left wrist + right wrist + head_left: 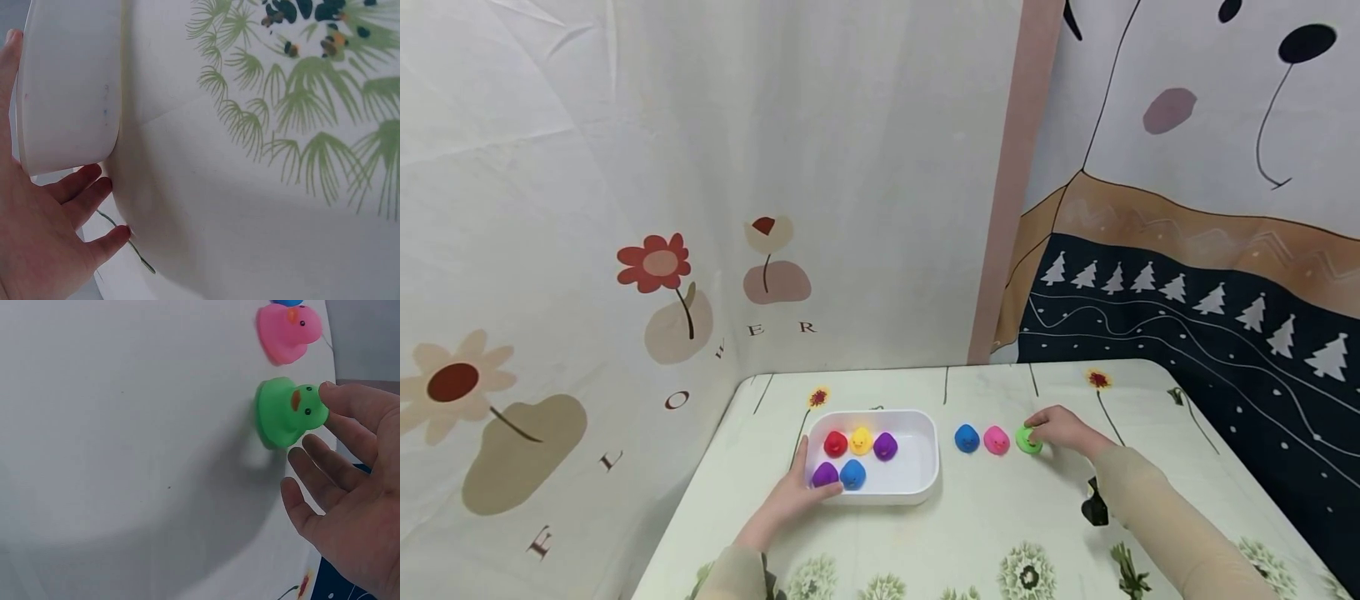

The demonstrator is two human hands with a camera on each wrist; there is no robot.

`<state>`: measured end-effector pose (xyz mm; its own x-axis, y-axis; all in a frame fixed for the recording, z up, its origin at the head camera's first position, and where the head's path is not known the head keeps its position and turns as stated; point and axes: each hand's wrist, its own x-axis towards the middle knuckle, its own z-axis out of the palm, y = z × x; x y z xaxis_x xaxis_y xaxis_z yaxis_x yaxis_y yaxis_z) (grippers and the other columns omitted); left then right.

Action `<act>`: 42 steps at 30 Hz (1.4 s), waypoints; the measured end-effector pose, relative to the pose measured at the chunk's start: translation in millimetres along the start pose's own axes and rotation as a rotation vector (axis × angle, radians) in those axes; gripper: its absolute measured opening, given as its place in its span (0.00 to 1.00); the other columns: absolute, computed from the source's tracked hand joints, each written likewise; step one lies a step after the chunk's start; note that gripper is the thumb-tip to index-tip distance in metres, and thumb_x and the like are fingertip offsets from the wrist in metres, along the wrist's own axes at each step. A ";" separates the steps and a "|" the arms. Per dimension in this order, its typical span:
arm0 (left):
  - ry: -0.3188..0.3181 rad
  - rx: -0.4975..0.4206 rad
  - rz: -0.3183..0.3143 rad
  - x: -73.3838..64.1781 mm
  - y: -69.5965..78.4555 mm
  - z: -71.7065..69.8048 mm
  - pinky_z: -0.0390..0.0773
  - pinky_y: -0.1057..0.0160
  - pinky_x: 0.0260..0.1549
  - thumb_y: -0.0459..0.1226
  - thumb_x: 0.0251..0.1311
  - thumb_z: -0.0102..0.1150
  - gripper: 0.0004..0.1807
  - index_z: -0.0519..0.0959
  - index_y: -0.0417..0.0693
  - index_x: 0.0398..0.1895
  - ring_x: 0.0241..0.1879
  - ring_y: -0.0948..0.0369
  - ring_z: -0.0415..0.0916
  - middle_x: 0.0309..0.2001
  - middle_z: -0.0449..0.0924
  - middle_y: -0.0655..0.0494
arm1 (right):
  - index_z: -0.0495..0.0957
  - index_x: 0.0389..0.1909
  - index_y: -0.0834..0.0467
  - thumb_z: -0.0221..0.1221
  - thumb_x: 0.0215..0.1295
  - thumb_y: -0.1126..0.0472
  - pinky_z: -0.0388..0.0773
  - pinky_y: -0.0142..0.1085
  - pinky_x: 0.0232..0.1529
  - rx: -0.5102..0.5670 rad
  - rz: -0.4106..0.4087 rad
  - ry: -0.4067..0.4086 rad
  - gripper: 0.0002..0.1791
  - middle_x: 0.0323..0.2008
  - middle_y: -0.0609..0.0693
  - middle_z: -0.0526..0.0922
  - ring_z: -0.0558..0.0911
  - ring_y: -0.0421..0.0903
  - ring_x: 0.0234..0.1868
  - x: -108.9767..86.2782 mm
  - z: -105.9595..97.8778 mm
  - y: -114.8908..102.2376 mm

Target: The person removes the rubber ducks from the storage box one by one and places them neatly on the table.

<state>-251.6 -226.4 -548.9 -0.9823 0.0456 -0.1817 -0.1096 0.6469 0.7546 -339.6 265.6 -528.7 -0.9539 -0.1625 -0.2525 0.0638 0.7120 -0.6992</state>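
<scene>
At the left end of a white plastic tray, my left hand lies against the corner. Its thumb reaches along the front rim, and its other fingers spread by the end wall in the left wrist view. Inside the tray sit a red duck, a yellow duck, two purple ducks and a blue duck. My right hand pinches the head of a green rubber duck between thumb and index finger, the other fingers spread. That duck stands at the right end of a row.
A pink duck and another blue duck stand between the tray and the green duck. A pale cloth printed with flowers covers the table. Behind rises a white curtain, and a patterned dark cloth hangs at right.
</scene>
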 end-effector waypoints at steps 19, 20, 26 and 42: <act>0.002 -0.015 0.026 1.7 -6.8 0.5 0.54 0.33 0.63 0.57 0.49 0.70 0.67 0.31 0.49 0.78 0.69 0.33 0.50 0.74 0.43 0.33 | 0.79 0.55 0.61 0.59 0.68 0.58 0.77 0.47 0.53 0.161 -0.118 0.002 0.18 0.51 0.55 0.81 0.79 0.53 0.52 13.6 30.5 -82.8; 0.001 -0.015 0.022 1.9 -6.9 0.9 0.54 0.33 0.63 0.57 0.49 0.70 0.67 0.31 0.49 0.78 0.69 0.33 0.49 0.74 0.43 0.33 | 0.79 0.55 0.61 0.59 0.68 0.58 0.78 0.47 0.52 0.176 -0.119 -0.002 0.18 0.51 0.54 0.81 0.79 0.52 0.52 14.6 33.5 -87.7; 0.004 -0.011 0.021 3.1 -6.2 2.0 0.55 0.33 0.62 0.58 0.48 0.70 0.67 0.32 0.50 0.78 0.69 0.33 0.50 0.74 0.44 0.34 | 0.79 0.55 0.61 0.59 0.68 0.57 0.78 0.46 0.52 0.276 -0.133 -0.028 0.18 0.51 0.54 0.81 0.79 0.52 0.52 17.2 50.3 -111.6; 0.006 -0.020 0.021 3.9 -5.2 2.0 0.55 0.32 0.62 0.58 0.48 0.70 0.67 0.33 0.50 0.78 0.69 0.34 0.50 0.75 0.43 0.34 | 0.77 0.53 0.66 0.59 0.65 0.61 0.80 0.45 0.49 0.552 -0.138 -0.098 0.18 0.48 0.58 0.82 0.80 0.51 0.48 27.4 101.5 -146.9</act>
<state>-254.5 -228.1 -554.8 -0.9853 0.0545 -0.1622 -0.0919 0.6307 0.7706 -345.3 87.2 -500.8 -0.9344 -0.3097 -0.1763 0.1091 0.2225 -0.9688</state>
